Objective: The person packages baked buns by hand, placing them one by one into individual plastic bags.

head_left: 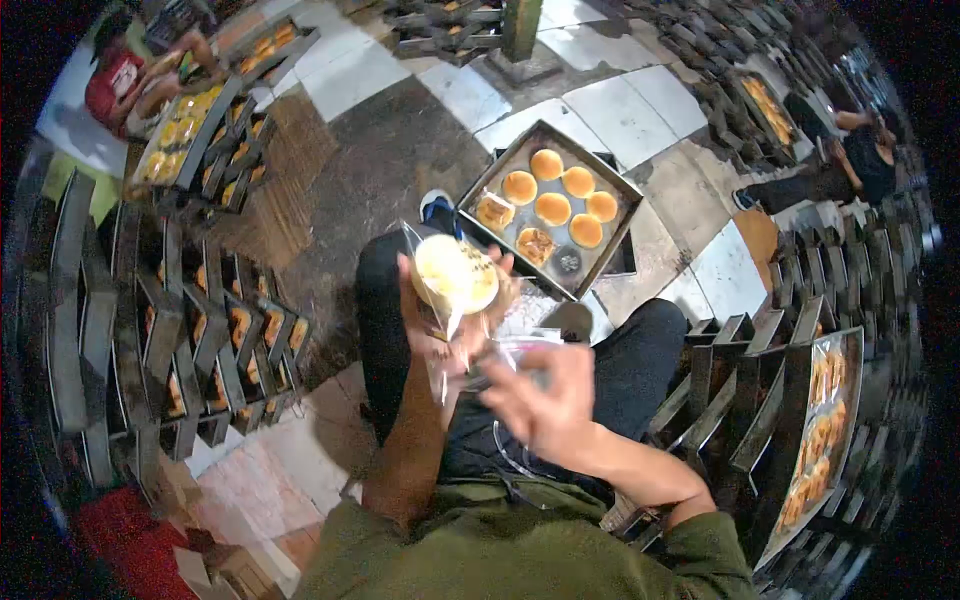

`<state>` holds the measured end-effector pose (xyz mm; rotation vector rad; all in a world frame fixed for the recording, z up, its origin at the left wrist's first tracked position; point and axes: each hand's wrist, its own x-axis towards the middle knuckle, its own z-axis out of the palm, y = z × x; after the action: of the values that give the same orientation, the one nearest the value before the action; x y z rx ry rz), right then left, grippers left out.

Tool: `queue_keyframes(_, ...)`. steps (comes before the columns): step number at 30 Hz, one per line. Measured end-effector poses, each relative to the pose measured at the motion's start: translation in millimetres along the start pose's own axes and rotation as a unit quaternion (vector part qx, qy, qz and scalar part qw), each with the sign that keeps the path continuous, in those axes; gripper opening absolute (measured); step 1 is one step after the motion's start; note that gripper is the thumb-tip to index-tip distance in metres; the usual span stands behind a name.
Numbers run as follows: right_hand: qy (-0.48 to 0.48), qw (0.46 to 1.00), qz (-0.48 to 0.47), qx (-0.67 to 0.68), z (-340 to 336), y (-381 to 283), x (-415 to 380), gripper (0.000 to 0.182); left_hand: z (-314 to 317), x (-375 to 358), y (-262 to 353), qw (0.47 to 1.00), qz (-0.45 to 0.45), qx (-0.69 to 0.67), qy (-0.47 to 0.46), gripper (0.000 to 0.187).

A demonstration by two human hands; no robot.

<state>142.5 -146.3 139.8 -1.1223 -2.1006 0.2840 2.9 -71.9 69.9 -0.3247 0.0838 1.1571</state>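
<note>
**Pale bun held up in its clear wrapping over the lap, tray of buns within reach**

Across the tiled floor (pixel 620 120), stacked trays stand on both sides, the left stack (pixel 165 335) and right stack (pixel 715 375) seemingly set crosswise in layers to leave gaps around the bread. Two other people, one at upper left (pixel 115 85) and one at far right (pixel 868 165), sit apart among more trays.

The person sits with knees spread, which leaves room for both hands above the lap. Just beyond, a square tray (pixel 612 255) lies turned cornerwise, probably for easy reach; it carries six bare round buns (pixel 553 208) and two wrapped ones (pixel 536 244) at its near left side.

The left hand (pixel 440 345) cups the pale bun (pixel 440 268) from below and the sides, apparently supporting it without squashing it. The right hand (pixel 548 400) is beside the loose end of the clear plastic (pixel 445 378); blur hides whether its fingers pinch anything, so I cannot tell its grip.
</note>
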Motion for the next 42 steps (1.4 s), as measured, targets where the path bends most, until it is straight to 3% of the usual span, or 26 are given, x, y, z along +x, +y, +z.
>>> queue_keyframes(1,0.016,0.996,0.089,0.008,-7.1,-0.1,3.8,0.026,17.3,-3.9,-8.8,0.984,0.096,0.14,-0.056,0.071)
queue_keyframes(3,-0.037,0.96,0.167,0.221,1.4,15.7,-1.8,0.017,29.6,-5.2,-15.9,0.978,0.137,0.118,-0.107,0.071)
queue_keyframes(5,-0.093,0.817,0.354,0.445,-1.8,13.2,-6.5,0.016,39.3,-5.9,-19.2,0.972,0.165,0.121,-0.116,0.069)
queue_keyframes(7,-0.091,0.843,0.32,0.422,-8.1,10.5,-3.8,0.018,41.0,-12.0,-17.9,0.975,0.165,0.105,-0.103,0.064)
queue_keyframes(8,-0.091,0.936,0.176,0.291,-10.3,12.9,-1.9,0.019,47.6,-19.0,-20.4,0.974,0.169,0.125,-0.089,0.062)
queue_keyframes(9,-0.083,0.985,0.019,0.148,-11.4,14.9,0.8,0.02,46.8,-19.9,-20.7,0.973,0.173,0.124,-0.092,0.062)
queue_keyframes(10,-0.085,0.995,-0.031,0.045,-10.9,15.5,1.2,0.019,45.0,-19.3,-21.3,0.975,0.163,0.108,-0.109,0.062)
queue_keyframes(12,-0.191,0.981,0.008,0.029,-17.7,8.0,2.3,0.019,42.6,-18.1,-25.4,0.971,0.17,0.116,-0.121,0.06)
queue_keyframes(13,-0.292,0.955,0.047,0.015,-21.4,4.9,3.0,0.021,35.4,-14.2,-21.7,0.971,0.171,0.115,-0.125,0.06)
queue_keyframes(14,-0.444,0.886,-0.09,0.099,-32.0,4.2,5.5,0.013,25.8,-9.4,-12.9,0.969,0.184,0.113,-0.119,0.059)
queue_keyframes(15,-0.579,0.757,-0.133,0.27,-46.1,-7.7,7.1,0.015,17.3,-7.8,-3.1,0.968,0.198,0.112,-0.109,0.058)
queue_keyframes(16,-0.672,0.682,-0.146,0.249,-52.8,-13.7,3.9,0.02,32.4,-1.5,8.3,0.969,0.245,0.035,0.013,0.056)
queue_keyframes(17,-0.754,0.599,-0.159,0.219,-57.4,-11.7,3.4,0.028,31.8,1.1,14.3,0.964,0.266,0.013,0.027,0.059)
queue_keyframes(19,-0.374,0.913,0.004,0.159,-58.7,12.6,12.9,0.05,34.3,-6.7,-7.1,0.954,0.247,0.161,-0.044,0.061)
queue_keyframes(20,-0.183,0.969,0.048,0.161,-46.4,23.7,24.5,0.055,22.9,-16.8,-26.5,0.967,0.183,0.174,-0.032,0.059)
queue_keyframes(21,0.018,0.984,0.09,0.156,-29.3,34.9,35.9,0.062,9.3,-32.2,-48.1,0.975,0.117,0.187,-0.02,0.056)
queue_keyframes(23,0.16,0.873,0.2,0.415,15.9,48.4,46.4,0.051,10.5,-72.7,-85.9,0.992,-0.119,0.014,-0.039,0.052)
queue_keyframes(25,-0.002,0.731,0.389,0.561,39.7,69.1,35.5,0.036,43.4,-109.3,-99.6,0.87,-0.095,0.483,-0.02,0.046)
queue_keyframes(27,0.012,0.538,0.523,0.661,81.2,54.7,9.9,0.023,32.4,-131.8,-61.1,0.728,0.015,0.66,-0.186,0.038)
queue_keyframes(29,-0.022,0.615,0.571,0.543,113.1,35.5,-34.0,0.018,0.4,-147.3,-18.5,0.722,0.27,0.617,-0.159,0.025)
queue_keyframes(31,-0.034,0.756,0.523,0.391,115.5,18.8,-51.6,0.015,15.8,-139.0,-6.5,0.569,0.424,0.659,0.251,0.02)
queue_keyframes(33,-0.035,0.797,0.454,0.397,116.2,22.1,-51.0,0.013,-16.5,-125.0,13.5,0.52,0.379,0.673,0.365,0.016)
queue_keyframes(35,-0.095,0.816,0.439,0.363,116.3,28.0,-29.6,0.013,-27.4,-115.6,22.4,0.516,0.258,0.746,0.331,0.017)
queue_keyframes(36,-0.116,0.822,0.426,0.359,119.5,33.3,-20.8,0.015,-35.9,-106.5,27.8,0.563,0.25,0.719,0.322,0.019)
queue_keyframes(40,-0.086,0.844,0.376,0.373,89.1,22.4,18.8,0.014,2.5,-90.7,22.1,0.594,0.294,0.686,0.299,0.017)
queue_keyframes(42,-0.038,0.861,0.332,0.382,62.5,9.6,19.2,0.01,21.5,-102.8,18.8,0.429,0.372,0.802,0.184,0.013)
